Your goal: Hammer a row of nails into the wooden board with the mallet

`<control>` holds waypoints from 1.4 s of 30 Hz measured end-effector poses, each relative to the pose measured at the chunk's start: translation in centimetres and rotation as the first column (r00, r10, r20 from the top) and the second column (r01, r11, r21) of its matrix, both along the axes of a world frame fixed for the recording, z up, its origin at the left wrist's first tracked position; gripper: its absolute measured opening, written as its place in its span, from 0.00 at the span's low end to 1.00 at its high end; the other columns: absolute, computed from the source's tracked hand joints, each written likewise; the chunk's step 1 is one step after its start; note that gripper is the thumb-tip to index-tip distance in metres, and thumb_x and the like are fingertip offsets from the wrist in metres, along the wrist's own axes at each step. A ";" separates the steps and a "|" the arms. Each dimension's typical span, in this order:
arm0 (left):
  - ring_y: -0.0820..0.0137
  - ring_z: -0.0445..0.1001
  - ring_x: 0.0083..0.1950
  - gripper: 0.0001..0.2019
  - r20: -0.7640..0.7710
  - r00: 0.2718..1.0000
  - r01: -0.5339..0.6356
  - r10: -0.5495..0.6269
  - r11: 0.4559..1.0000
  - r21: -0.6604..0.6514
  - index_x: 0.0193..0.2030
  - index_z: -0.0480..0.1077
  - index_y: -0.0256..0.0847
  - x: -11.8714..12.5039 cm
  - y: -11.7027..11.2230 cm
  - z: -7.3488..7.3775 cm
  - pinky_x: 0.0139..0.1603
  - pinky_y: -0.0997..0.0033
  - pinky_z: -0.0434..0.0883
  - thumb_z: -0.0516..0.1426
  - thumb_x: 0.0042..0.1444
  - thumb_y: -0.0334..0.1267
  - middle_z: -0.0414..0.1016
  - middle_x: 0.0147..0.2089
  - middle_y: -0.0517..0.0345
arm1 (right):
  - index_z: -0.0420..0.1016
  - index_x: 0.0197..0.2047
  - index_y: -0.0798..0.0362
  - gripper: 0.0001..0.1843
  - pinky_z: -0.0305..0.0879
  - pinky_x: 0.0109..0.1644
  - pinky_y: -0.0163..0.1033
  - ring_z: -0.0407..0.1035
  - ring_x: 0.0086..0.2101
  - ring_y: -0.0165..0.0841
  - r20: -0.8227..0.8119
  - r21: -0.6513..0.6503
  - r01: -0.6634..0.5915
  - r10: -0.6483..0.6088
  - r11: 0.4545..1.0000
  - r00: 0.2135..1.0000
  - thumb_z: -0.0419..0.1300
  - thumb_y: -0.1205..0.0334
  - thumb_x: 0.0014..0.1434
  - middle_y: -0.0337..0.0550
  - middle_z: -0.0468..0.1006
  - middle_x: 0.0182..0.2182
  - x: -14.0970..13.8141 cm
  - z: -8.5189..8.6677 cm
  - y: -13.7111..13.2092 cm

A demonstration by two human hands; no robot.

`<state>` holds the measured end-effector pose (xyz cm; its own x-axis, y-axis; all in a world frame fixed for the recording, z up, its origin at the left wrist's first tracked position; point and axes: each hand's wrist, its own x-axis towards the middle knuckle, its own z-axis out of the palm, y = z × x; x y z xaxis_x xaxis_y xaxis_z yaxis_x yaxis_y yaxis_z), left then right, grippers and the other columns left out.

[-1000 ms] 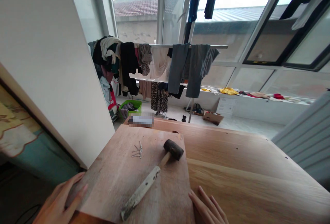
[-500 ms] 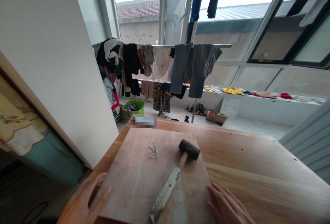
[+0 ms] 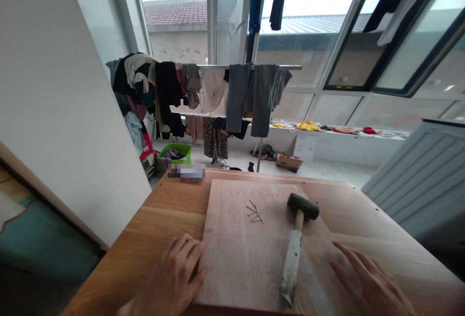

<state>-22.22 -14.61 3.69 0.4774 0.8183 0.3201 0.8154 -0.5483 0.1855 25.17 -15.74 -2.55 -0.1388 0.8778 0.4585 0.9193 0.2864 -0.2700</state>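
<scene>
The left hand (image 3: 178, 270), loosely spread, touches the pale-brown rectangular wooden board (image 3: 236, 258) at eight o'clock; the right hand (image 3: 368, 277), likewise spread, flanks it at four. A tilt — it looks unfastened to me — could scatter the thin silvery metal nails (image 3: 257, 213) at twelve or roll the black-headed, white-handled mallet (image 3: 292, 260) at one. A grey pixelated patch (image 3: 186, 173) at eleven hides something; both hands run out of view.

No legible text. White panel (image 3: 305, 148) at 1 o'clock from the wearer: faint marks, too small to read. Yellow strip (image 3: 344, 87) on dark window frame (image 3: 385, 59), also 1 o'clock: illegible. Pixelated item (image 3: 186, 173) on tabletop (image 3: 167, 209), 11 o'clock: unreadable.
</scene>
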 end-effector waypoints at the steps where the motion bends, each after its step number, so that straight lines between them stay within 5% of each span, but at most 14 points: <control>1: 0.60 0.74 0.54 0.16 -0.003 1.000 0.023 -0.023 1.000 0.004 0.58 0.68 0.45 0.6 1.0 0.4 0.57 0.55 0.74 0.55 0.64 0.39 0.76 0.53 0.53 | 0.74 0.56 0.44 0.22 0.74 0.49 0.51 0.76 0.48 0.47 -0.010 -0.023 0.005 -0.005 1.000 1.000 0.54 0.51 0.60 0.49 0.81 0.49 -1.2 0.9 0.6; 4: 0.59 0.64 0.67 0.21 0.004 0.985 0.175 -0.175 0.985 -0.011 0.63 0.63 0.40 3.4 4.8 1.2 0.66 0.55 0.66 0.53 0.66 0.44 0.65 0.67 0.46 | 0.67 0.62 0.50 0.28 0.72 0.30 0.42 0.75 0.25 0.39 -0.059 -0.160 0.097 -0.108 0.982 0.992 0.49 0.44 0.66 0.42 0.79 0.28 -5.3 3.2 3.0; 7: 0.52 0.51 0.74 0.30 -0.036 0.964 0.262 -0.265 0.963 -0.058 0.68 0.58 0.38 7.4 9.1 0.7 0.71 0.46 0.57 0.50 0.66 0.54 0.54 0.73 0.39 | 0.63 0.65 0.49 0.29 0.69 0.32 0.42 0.77 0.28 0.41 -0.056 -0.276 0.013 -0.030 0.961 0.998 0.47 0.44 0.68 0.39 0.78 0.24 -8.5 4.8 5.6; 11: 0.48 0.44 0.75 0.35 -0.036 0.975 0.210 -0.219 0.963 -0.170 0.71 0.55 0.37 12.1 12.6 -1.5 0.71 0.41 0.50 0.45 0.66 0.59 0.49 0.74 0.36 | 0.76 0.52 0.51 0.23 0.69 0.37 0.45 0.79 0.34 0.46 -0.062 -0.331 0.031 -0.054 0.943 0.997 0.50 0.46 0.66 0.47 0.82 0.30 -10.0 5.3 7.8; 16: 0.53 0.39 0.77 0.37 0.005 0.904 0.417 -0.427 0.879 -0.233 0.73 0.50 0.36 15.5 11.0 -2.6 0.74 0.49 0.47 0.43 0.67 0.60 0.41 0.76 0.39 | 0.71 0.54 0.49 0.21 0.68 0.31 0.41 0.75 0.25 0.39 -0.295 -0.364 0.042 -0.158 0.930 0.942 0.54 0.55 0.58 0.36 0.76 0.22 -8.5 4.9 8.4; 20: 0.58 0.42 0.77 0.36 0.123 0.803 0.593 -0.583 0.761 -0.261 0.74 0.46 0.37 17.7 9.7 -1.7 0.74 0.54 0.49 0.44 0.67 0.58 0.46 0.76 0.43 | 0.55 0.57 0.46 0.26 0.70 0.24 0.38 0.78 0.28 0.37 -0.653 -0.466 -0.103 -0.263 0.878 0.710 0.53 0.52 0.56 0.36 0.79 0.30 -6.7 4.8 9.1; 22: 0.59 0.47 0.75 0.33 0.191 0.781 0.625 -0.595 0.746 -0.232 0.72 0.50 0.37 18.6 10.0 -1.4 0.73 0.56 0.53 0.48 0.67 0.54 0.52 0.74 0.44 | 0.51 0.57 0.46 0.29 0.69 0.21 0.36 0.77 0.27 0.36 -0.691 -0.465 -0.116 -0.278 0.878 0.667 0.55 0.52 0.53 0.38 0.78 0.35 -6.0 5.1 10.0; 27: 0.62 0.71 0.54 0.10 0.286 0.867 0.467 -0.408 0.866 -0.180 0.47 0.71 0.35 19.0 12.2 -1.1 0.58 0.61 0.69 0.57 0.60 0.36 0.72 0.51 0.46 | 0.53 0.58 0.50 0.29 0.65 0.18 0.33 0.70 0.19 0.29 -0.497 -0.413 0.028 -0.251 0.910 0.830 0.55 0.56 0.55 0.41 0.76 0.37 -5.0 6.3 12.4; 30: 0.68 0.73 0.41 0.04 0.269 0.892 0.429 -0.364 0.868 -0.250 0.39 0.70 0.36 18.7 13.4 -0.7 0.45 0.68 0.72 0.58 0.57 0.34 0.73 0.40 0.52 | 0.58 0.57 0.54 0.26 0.65 0.20 0.34 0.70 0.20 0.29 -0.378 -0.416 0.057 -0.230 0.907 0.897 0.53 0.57 0.56 0.47 0.77 0.39 -4.9 6.6 13.4; 33: 0.69 0.71 0.36 0.06 0.187 0.903 0.427 -0.386 0.852 -0.304 0.39 0.70 0.38 18.9 14.1 0.2 0.38 0.71 0.69 0.58 0.56 0.36 0.72 0.37 0.56 | 0.67 0.47 0.54 0.16 0.65 0.23 0.35 0.71 0.21 0.31 -0.344 -0.414 0.016 -0.173 0.910 0.923 0.53 0.56 0.57 0.44 0.78 0.31 -4.9 6.4 13.9; 37: 0.68 0.71 0.36 0.08 -0.015 0.915 0.358 -0.402 0.831 -0.426 0.36 0.73 0.39 20.6 15.0 2.0 0.34 0.70 0.67 0.60 0.52 0.41 0.73 0.40 0.54 | 0.67 0.37 0.50 0.11 0.63 0.20 0.34 0.68 0.17 0.31 -0.471 -0.503 -0.100 -0.175 0.859 0.865 0.53 0.53 0.58 0.33 0.70 0.19 -4.6 5.5 14.3; 42: 0.67 0.72 0.35 0.12 -0.222 0.816 0.354 -0.534 0.765 -0.537 0.35 0.78 0.39 22.8 15.8 4.5 0.32 0.70 0.67 0.62 0.48 0.46 0.74 0.43 0.51 | 0.67 0.38 0.50 0.13 0.58 0.15 0.32 0.62 0.15 0.28 -0.703 -0.515 -0.140 -0.323 0.846 0.634 0.58 0.51 0.53 0.29 0.65 0.18 -3.7 4.2 15.0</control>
<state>0.55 1.18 8.16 0.8255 0.4868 -0.2854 0.5561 -0.7879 0.2645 21.52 -0.70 1.69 0.1376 0.9820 -0.1292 0.3371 -0.1691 -0.9261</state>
